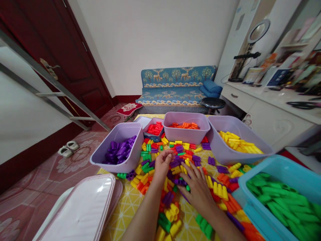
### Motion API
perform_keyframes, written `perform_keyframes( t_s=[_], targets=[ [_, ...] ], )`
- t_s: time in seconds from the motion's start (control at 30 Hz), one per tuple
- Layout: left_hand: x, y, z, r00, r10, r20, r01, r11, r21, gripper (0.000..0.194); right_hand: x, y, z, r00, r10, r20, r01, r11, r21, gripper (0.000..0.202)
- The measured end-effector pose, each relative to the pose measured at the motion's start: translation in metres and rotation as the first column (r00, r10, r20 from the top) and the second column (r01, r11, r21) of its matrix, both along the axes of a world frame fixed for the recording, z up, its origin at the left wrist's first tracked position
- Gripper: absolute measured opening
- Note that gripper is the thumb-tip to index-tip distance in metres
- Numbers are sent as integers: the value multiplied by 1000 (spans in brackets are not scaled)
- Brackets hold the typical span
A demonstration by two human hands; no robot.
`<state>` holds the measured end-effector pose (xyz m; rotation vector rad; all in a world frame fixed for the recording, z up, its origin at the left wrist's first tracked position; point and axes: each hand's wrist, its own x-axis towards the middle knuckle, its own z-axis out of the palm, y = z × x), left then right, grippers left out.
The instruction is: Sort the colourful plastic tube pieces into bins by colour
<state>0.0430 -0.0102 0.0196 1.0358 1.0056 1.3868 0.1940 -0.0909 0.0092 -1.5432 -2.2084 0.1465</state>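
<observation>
Over the middle of the table, my left hand (163, 164) has its thumb and fingers closed in a pinch; whatever is between them, if anything, is hidden. To its right, my right hand (197, 182) reaches over the pile with fingers stretched apart, touching or just above the pieces. Small plastic tube-shaped pieces lie all around both hands, many joined side by side: yellow pieces (220, 190), purple pieces (167, 199), green pieces (204, 227) and orange pieces (233, 202).
Lilac bins hold purple pieces (121, 150), orange pieces (187, 126) and yellow pieces (238, 143). A smaller box holds red pieces (154, 128). Green pieces (283, 201) fill a turquoise bin (253, 204) at right. Pale lids (80, 207) lie stacked at left, beside the yellow cloth (125, 214).
</observation>
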Motion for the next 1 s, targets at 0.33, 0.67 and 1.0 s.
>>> perform_keyframes(
  t_s=[0.33,0.67,1.0],
  targets=[
    [-29,-9,44,971,-52,-232,83,988,127,22,-50,-58,3,837,547,-25,-545,836,60,30],
    [-50,-40,45,654,288,-699,-47,938,343,19,-38,-48,-2,950,313,16,-312,949,-38,19],
    [-69,-104,-6,294,679,-673,-505,708,493,45,-31,-49,-4,991,130,-33,-131,991,-36,31]
  ],
)
